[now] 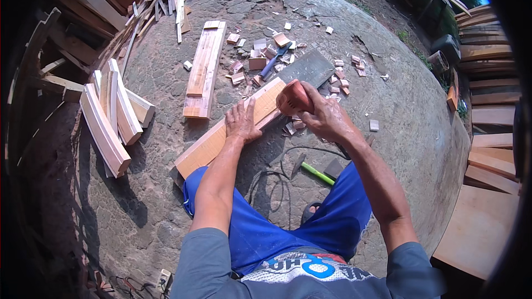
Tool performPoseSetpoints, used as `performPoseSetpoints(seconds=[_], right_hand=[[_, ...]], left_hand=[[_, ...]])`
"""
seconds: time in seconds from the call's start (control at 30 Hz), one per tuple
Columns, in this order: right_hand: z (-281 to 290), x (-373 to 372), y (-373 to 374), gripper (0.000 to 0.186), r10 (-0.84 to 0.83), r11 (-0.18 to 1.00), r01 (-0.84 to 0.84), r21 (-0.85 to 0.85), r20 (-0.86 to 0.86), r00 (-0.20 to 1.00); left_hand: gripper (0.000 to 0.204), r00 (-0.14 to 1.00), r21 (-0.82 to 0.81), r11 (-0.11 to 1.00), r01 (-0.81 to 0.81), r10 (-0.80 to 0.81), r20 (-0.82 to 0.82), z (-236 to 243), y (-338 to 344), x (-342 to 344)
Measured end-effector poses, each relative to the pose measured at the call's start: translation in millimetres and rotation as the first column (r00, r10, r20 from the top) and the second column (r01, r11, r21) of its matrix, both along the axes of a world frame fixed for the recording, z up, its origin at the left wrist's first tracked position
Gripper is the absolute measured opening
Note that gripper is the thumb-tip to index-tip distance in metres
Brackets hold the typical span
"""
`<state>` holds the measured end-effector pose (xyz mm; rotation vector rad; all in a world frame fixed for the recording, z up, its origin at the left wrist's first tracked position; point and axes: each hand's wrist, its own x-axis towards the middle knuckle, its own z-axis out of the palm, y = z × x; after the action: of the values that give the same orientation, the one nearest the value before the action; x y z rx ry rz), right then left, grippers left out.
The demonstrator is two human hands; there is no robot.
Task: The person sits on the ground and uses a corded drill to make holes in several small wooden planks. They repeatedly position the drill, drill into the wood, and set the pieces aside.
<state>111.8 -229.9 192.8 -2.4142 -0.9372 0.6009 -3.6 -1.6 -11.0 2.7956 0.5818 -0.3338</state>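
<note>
A long pale wooden plank [204, 147] lies at a slant across a darker board [311, 67] in front of me. My left hand [242, 123] rests flat on the plank near its middle, fingers spread and gripping nothing. My right hand [328, 117] is wrapped round an orange-red handheld power tool [293, 98], held at the plank's far right end. The tool's underside is hidden, so I cannot tell its exact kind. Just beyond it lies a blue-handled chisel [272, 65] among cut wood offcuts [257, 62].
Between my knees lie a green-handled hammer [316, 173] and a looped black cable [270, 176]. Another jointed timber [204, 72] lies beyond the plank. Shaped wood pieces [105, 127] are stacked at left; planks [493, 149] line the right edge. The ground is cracked concrete [410, 116].
</note>
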Motion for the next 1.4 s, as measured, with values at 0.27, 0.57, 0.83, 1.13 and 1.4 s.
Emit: performPoseSetpoints(seconds=[0.27, 0.57, 0.83, 1.13, 1.4], right_hand=[[1.7, -9.1, 0.7, 0.080, -0.005, 1.000, 0.004, 0.009, 0.041, 0.999], [5.9, -7.0, -3.4, 0.082, -0.021, 1.000, 0.021, 0.001, 0.061, 0.998], [15.3, -7.9, -14.8, 0.081, -0.002, 0.996, -0.009, 0.088, 0.116, 0.993], [26.3, 22.3, -56.5, 0.082, -0.264, 0.938, 0.204, 0.281, 0.195, 0.945], [-55.5, 34.7, -73.9, 0.078, -0.428, 0.834, 0.434, 0.342, -0.096, 0.899]], left_hand=[[0.141, 0.999, 0.070, 0.997, -0.012, 0.009, 0.037, -18.2, 5.2, -6.4], [0.132, 1.000, -0.017, 1.000, 0.000, -0.001, -0.009, -0.4, 2.1, 0.0], [0.132, 0.999, 0.025, 0.999, 0.020, -0.021, 0.033, -2.5, -2.2, -0.5], [0.145, 0.999, 0.052, 0.998, 0.034, -0.032, -0.025, -7.3, 9.6, 1.8], [0.139, 0.983, 0.087, 0.996, -0.013, 0.029, -0.184, 25.6, 9.6, -44.7]])
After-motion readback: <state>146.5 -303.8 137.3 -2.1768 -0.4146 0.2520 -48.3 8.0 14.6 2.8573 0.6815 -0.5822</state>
